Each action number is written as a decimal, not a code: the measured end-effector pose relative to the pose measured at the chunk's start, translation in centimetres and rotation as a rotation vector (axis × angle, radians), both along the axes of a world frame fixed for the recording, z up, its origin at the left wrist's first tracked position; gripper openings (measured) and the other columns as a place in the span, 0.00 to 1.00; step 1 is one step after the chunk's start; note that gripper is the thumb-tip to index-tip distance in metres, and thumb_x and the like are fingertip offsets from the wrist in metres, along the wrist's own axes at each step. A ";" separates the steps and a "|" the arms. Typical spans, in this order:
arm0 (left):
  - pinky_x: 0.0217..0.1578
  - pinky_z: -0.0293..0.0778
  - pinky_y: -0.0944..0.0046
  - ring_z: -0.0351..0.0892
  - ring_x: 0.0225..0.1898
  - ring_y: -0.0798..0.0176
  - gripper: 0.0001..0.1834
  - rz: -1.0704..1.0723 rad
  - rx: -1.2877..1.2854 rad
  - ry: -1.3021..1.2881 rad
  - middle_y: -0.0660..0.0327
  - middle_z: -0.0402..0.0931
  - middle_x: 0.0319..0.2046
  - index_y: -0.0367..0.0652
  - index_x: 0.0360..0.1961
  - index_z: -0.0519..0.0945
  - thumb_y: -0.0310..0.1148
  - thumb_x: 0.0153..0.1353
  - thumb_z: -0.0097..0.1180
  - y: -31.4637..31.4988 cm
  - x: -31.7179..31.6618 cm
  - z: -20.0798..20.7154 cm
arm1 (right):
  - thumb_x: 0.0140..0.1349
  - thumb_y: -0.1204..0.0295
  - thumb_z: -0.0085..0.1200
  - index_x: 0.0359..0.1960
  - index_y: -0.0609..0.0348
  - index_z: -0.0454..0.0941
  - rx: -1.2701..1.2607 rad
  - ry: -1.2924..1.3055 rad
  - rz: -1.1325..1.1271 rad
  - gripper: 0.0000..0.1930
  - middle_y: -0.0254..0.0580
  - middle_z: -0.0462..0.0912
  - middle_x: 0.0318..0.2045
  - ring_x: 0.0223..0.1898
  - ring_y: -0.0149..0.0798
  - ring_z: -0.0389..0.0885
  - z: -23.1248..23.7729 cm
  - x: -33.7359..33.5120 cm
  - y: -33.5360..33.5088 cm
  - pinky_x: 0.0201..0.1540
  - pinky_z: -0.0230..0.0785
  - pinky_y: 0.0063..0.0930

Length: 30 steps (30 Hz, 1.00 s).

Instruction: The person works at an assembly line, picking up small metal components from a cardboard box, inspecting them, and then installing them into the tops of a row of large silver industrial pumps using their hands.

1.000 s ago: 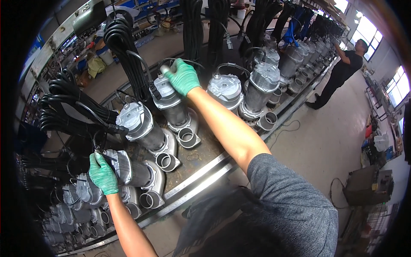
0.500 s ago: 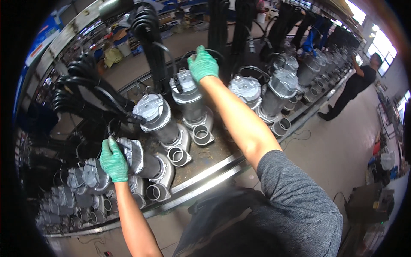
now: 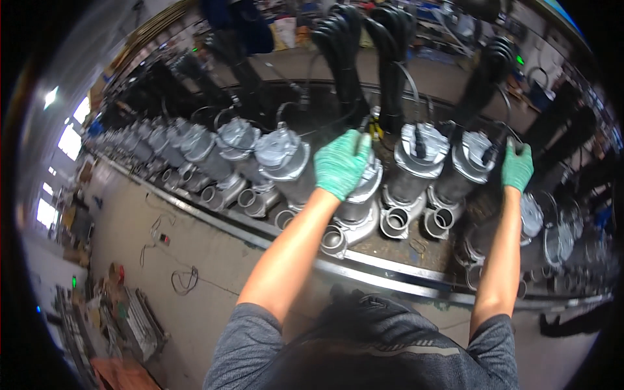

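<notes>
Both gloved hands shifted: left hand (image 3: 341,162) grips pump (image 3: 354,208), right hand (image 3: 517,166) grasp unclear.

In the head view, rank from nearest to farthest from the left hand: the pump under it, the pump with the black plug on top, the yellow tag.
1. Pump under the left hand, touching.
2. Yellow tag: just right of it.
3. Pump with black plug: farther right.

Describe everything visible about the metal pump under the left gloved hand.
The grey metal pump stands upright in a long row on the dark workbench, with a shiny cylindrical body, a domed cap and a round open outlet at its base facing the person. The left hand, in a green glove, rests on its cap. Similar pumps flank it closely.
</notes>
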<state>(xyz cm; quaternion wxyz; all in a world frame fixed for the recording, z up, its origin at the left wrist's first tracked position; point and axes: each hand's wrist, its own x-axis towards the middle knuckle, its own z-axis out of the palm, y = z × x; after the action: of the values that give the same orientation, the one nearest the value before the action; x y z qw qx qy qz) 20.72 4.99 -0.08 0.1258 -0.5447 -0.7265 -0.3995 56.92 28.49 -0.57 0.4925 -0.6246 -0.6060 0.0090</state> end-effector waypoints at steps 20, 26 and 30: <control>0.33 0.76 0.47 0.81 0.31 0.42 0.16 -0.056 0.034 -0.083 0.50 0.80 0.27 0.44 0.32 0.79 0.45 0.71 0.53 -0.3 0.1 0.7 | 0.75 0.61 0.53 0.58 0.61 0.79 0.001 1.226 0.758 0.19 0.42 0.84 0.53 0.51 0.38 0.81 -6.3 2.7 7.0 0.62 0.71 0.34; 0.33 0.76 0.45 0.82 0.32 0.42 0.15 -0.058 0.013 -0.104 0.51 0.81 0.29 0.44 0.32 0.79 0.44 0.70 0.55 -0.1 -0.4 0.0 | 0.71 0.61 0.61 0.57 0.63 0.75 0.023 0.737 0.509 0.21 0.41 0.84 0.40 0.42 0.33 0.81 -5.4 0.7 6.2 0.45 0.76 0.29; 0.32 0.76 0.45 0.82 0.31 0.42 0.15 -0.058 0.073 -0.091 0.51 0.80 0.27 0.44 0.31 0.78 0.44 0.69 0.56 0.2 -0.4 -0.3 | 0.69 0.47 0.56 0.52 0.63 0.78 0.007 0.062 0.069 0.28 0.53 0.86 0.44 0.45 0.51 0.84 -4.7 1.0 9.2 0.49 0.73 0.43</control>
<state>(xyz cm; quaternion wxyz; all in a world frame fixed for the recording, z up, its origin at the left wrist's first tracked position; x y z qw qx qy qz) 20.32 5.18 -0.37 0.1009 -0.5421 -0.7002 -0.4535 57.95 37.71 -5.25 0.5126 -0.6011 -0.6117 0.0434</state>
